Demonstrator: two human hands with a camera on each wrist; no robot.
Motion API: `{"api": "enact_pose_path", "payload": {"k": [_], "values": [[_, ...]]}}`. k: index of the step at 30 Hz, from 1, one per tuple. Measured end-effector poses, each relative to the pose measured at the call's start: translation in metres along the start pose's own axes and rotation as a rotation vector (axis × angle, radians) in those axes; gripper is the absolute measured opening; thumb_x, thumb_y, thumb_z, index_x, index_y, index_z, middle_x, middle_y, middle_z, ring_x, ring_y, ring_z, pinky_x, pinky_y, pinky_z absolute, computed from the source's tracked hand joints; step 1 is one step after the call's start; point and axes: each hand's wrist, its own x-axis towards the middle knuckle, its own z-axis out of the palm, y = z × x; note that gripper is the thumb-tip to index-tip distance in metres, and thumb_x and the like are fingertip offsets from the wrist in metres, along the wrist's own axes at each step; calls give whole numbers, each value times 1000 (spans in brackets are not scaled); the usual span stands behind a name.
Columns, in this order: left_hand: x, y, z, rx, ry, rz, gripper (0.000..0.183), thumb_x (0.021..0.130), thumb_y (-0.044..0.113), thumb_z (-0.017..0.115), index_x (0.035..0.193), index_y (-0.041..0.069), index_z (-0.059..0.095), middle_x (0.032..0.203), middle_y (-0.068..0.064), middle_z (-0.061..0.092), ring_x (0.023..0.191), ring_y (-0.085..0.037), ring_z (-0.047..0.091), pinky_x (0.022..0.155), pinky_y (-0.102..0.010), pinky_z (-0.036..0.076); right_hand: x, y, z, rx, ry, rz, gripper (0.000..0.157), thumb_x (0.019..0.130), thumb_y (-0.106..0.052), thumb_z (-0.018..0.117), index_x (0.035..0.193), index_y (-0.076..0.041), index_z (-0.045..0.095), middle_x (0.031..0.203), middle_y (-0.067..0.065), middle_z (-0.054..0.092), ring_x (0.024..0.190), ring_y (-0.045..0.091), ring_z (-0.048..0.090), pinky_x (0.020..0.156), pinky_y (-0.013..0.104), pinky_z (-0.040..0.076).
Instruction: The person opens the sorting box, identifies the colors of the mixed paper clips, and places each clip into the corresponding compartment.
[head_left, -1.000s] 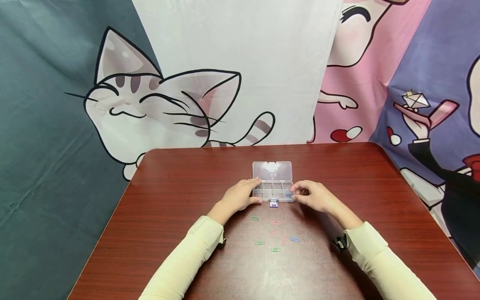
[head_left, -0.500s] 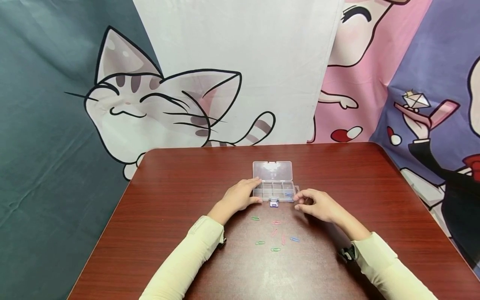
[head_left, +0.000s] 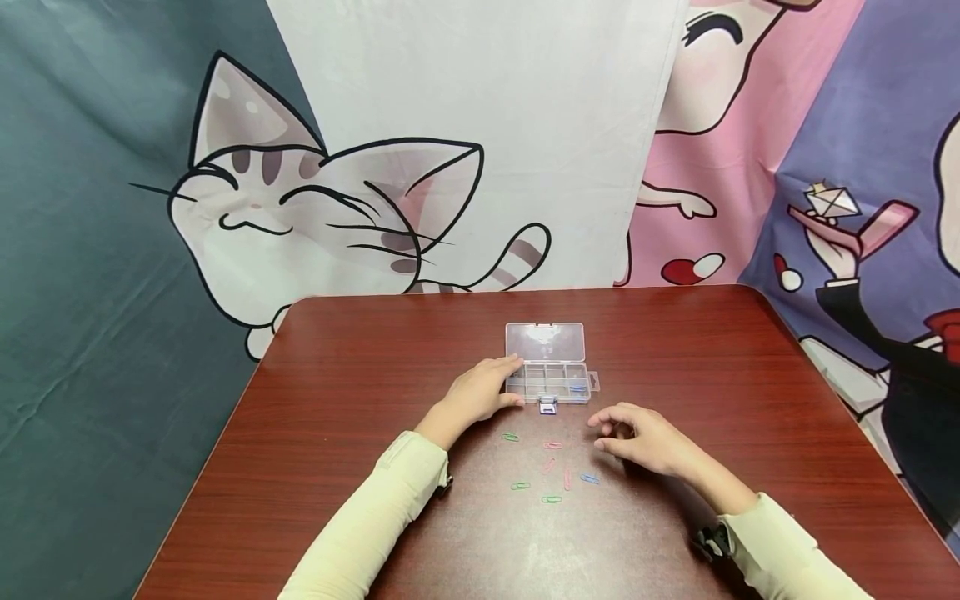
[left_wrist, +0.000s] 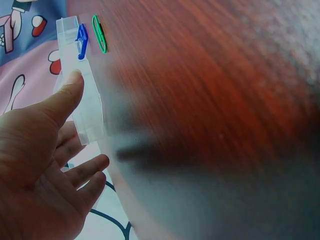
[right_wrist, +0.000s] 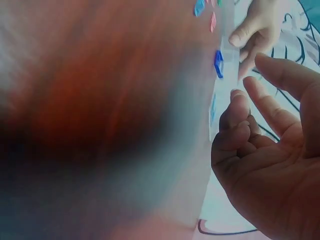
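A clear plastic compartment box (head_left: 555, 371) lies on the table with its lid (head_left: 545, 342) raised at the back. My left hand (head_left: 477, 390) holds the box's left end, thumb at the front wall and fingers round the side. In the right front compartment lie blue paper clips (head_left: 577, 388). My right hand (head_left: 645, 437) hovers right of the loose clips, fingers loosely bent and nothing between them. Closest to it is a blue paper clip (head_left: 589, 478). Pink paper clips (head_left: 552, 445) and green paper clips (head_left: 521, 486) are scattered in front of the box.
The dark red wooden table (head_left: 360, 350) reaches back to a cartoon-printed cloth (head_left: 480, 83). A blue latch (head_left: 548, 407) hangs from the box's front edge, and a clear hanging tab (head_left: 595, 381) sticks out at its right end.
My right hand has drawn back from the right front compartment, moving toward me and slightly right, which uncovers the box's right end. The left hand and box have stayed put.
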Motion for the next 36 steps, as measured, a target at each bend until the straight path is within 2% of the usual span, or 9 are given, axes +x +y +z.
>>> {"api": "enact_pose_path", "payload": {"k": [7,14,21,36], "values": [[1,-1,1,10,10,12,74,91,49,71,154,19,46,160,3,41,145,-24,41,115,-41,40,-13,-5,11,3,-20,-44,20,87,-18,81,105,-14,73,92,-2,62,78,4,53,66,21,45],[1,-2,2,12,8,13,75,91,50,70,154,19,46,161,3,40,146,-24,41,116,-40,39,-21,-9,19,6,-30,-48,20,86,-20,82,103,-17,73,91,-5,60,76,3,53,66,21,46],[1,-2,1,13,0,7,75,90,50,70,155,20,45,161,4,39,146,-23,40,115,-40,39,-26,-9,25,-5,-34,-82,20,84,-19,83,101,-16,73,90,-6,59,73,-1,52,65,21,47],[2,-1,1,17,0,2,75,91,51,69,155,21,44,161,5,38,146,-22,40,115,-40,40,-26,-10,34,-161,3,-120,20,79,-15,85,90,-20,70,85,-12,53,75,1,49,65,22,44]]}}
